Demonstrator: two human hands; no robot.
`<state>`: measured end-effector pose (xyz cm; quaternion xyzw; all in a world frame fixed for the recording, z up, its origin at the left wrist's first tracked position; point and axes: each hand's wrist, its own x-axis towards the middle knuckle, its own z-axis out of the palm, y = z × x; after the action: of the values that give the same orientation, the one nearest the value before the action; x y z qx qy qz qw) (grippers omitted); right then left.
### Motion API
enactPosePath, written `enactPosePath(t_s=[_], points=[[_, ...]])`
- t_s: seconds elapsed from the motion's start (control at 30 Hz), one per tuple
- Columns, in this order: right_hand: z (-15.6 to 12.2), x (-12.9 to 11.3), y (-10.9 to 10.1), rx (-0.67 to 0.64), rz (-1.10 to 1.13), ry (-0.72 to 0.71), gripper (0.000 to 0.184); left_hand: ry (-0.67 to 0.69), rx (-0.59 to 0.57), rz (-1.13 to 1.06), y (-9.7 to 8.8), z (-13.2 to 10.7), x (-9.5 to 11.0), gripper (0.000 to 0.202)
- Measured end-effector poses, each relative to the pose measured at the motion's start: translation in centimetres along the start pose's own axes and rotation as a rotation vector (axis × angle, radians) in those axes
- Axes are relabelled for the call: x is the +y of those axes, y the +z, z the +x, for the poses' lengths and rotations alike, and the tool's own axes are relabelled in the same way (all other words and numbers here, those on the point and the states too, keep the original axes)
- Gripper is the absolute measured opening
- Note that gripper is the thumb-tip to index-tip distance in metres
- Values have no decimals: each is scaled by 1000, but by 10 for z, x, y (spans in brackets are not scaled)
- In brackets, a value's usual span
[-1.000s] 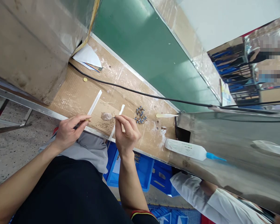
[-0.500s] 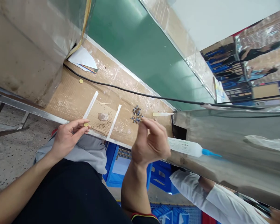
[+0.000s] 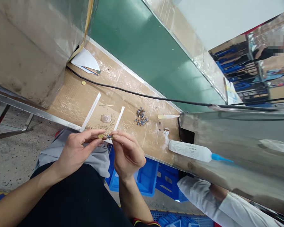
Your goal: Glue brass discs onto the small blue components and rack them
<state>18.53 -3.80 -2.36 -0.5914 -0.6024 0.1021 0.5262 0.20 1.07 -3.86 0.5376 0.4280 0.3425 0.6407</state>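
My left hand [image 3: 79, 148] pinches a small gold disc [image 3: 100, 136] between finger and thumb. Just beside it, my right hand [image 3: 127, 154] pinches a tiny blue-and-gold part [image 3: 109, 136], its fingertips almost touching the disc. Both hands are over the front edge of the cardboard-covered bench [image 3: 68, 101]. Behind them, two white strips [image 3: 90, 107] lie on a cardboard piece [image 3: 101, 115] with a translucent blob [image 3: 106, 118]. A heap of similar blue-and-gold parts [image 3: 142, 117] lies to the right, and another gold disc [image 3: 83, 83] lies further back.
A white squeeze bottle with a blue nozzle [image 3: 190, 151] and a cream spatula [image 3: 167, 116] lie on the bench. A black cable [image 3: 142, 94] crosses it. Shiny metal panels [image 3: 236, 142] flank it. A blue crate [image 3: 146, 179] sits below, beside a co-worker's white sleeve [image 3: 203, 195].
My right hand has moved left from the heap of parts to my left hand, now pinching a tiny part. My left hand has moved right, still holding the gold disc.
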Motion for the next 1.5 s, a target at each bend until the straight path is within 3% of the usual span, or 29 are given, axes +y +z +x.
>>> enactPosePath(t_s=[0.3,0.47,0.67,0.83,1.03,1.13,1.23,1.37,1.5], points=[[-5,-5,5,2,-37,-26,39,40,46,44,3,-1,2,24],[-6,-4,2,53,16,40,34,-24,13,-66,-1,2,0,18],[-4,9,2,157,248,340,7,-96,-7,-134,-9,6,-5,22],[-2,23,2,166,660,599,10,-69,-11,-129,-12,8,4,4],[-1,18,2,209,741,720,18,-64,-33,-150,-18,9,4,4],[1,22,3,236,624,631,13,-94,-105,-285,-20,8,-3,6],[4,35,5,225,258,406,6,-140,-152,-358,-18,8,-7,10],[10,55,7,122,-160,39,14,-168,-116,-361,-15,8,-7,16],[13,67,13,48,-276,-95,18,-158,-86,-324,-16,9,-6,19]])
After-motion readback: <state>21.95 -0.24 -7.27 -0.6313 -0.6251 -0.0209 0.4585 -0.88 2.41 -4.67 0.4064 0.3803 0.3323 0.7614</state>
